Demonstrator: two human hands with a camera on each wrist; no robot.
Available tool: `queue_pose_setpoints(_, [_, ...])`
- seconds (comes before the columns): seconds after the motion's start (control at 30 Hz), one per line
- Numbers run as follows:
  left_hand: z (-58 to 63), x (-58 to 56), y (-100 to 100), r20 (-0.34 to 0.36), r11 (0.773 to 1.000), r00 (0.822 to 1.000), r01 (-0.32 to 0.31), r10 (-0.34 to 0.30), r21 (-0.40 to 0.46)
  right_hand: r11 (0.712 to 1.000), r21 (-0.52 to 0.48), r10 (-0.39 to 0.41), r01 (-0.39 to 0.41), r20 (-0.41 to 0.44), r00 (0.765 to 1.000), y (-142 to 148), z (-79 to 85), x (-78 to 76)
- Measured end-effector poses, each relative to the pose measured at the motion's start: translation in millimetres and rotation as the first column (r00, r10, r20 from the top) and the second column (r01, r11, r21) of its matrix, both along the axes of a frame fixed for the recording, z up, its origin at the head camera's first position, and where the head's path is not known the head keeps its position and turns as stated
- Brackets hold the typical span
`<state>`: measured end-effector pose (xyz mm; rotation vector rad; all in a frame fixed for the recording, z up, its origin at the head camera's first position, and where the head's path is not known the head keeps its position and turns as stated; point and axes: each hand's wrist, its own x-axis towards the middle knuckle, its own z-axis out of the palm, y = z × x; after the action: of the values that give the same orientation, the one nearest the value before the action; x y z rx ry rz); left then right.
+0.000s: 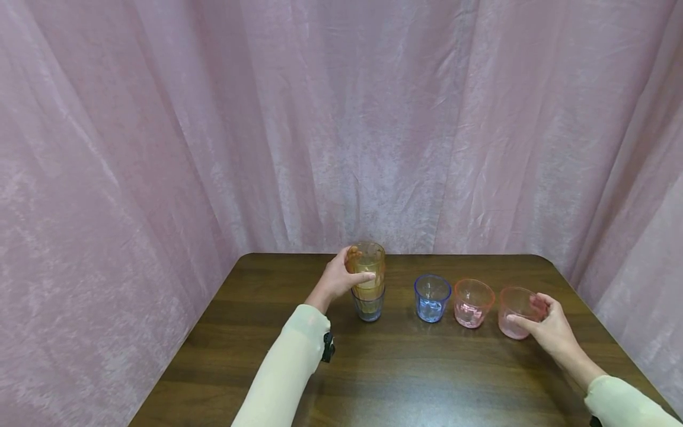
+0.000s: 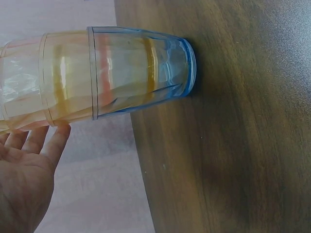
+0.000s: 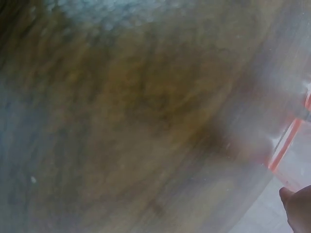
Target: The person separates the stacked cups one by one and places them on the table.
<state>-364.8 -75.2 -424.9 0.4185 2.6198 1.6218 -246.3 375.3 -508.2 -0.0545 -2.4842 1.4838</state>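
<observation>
A stack of nested clear plastic cups stands upright at the middle of the table, a blue cup at its base and yellow and orange-pink ones above. My left hand grips the stack's upper part, thumb in front and fingers behind. At the right, my right hand holds a clear pink cup between thumb and fingers. Only part of this cup's reddish edge and a bit of the hand show in the right wrist view.
Between the two hands, a blue cup and another pink cup stand upright side by side on the brown wooden table. Pink curtains hang behind the table and along both sides.
</observation>
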Motion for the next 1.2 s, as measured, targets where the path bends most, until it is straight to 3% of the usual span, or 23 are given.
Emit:
queue_pose_setpoints(0.3, [0.4, -0.6, 1, 0.007, 1.000, 1.000, -0.003, 0.003, -0.002, 0.999, 0.013, 0.047, -0.049, 0.093, 0.995, 4, 6.6, 2.2])
queue_pose_setpoints(0.5, [0.9, -0.6, 3, 0.014, 1.000, 1.000, 0.000, 0.000, 0.002, 0.999, -0.010, 0.043, -0.043, 0.051, 0.998, 5, 15.7, 3.8])
queue_pose_setpoints(0.87, [-0.1, -1.6, 3, 0.007, 1.000, 1.000, -0.002, 0.002, 0.011, 0.996, 0.041, 0.081, -0.080, -0.029, 0.996, 5, 52.4, 1.6])
queue_pose_setpoints(1.2, [0.6, -2.1, 3, -0.001, 1.000, 1.000, 0.008, -0.008, 0.030, 0.991, 0.046, 0.130, -0.128, -0.053, 0.990, -21, 88.7, -11.3])
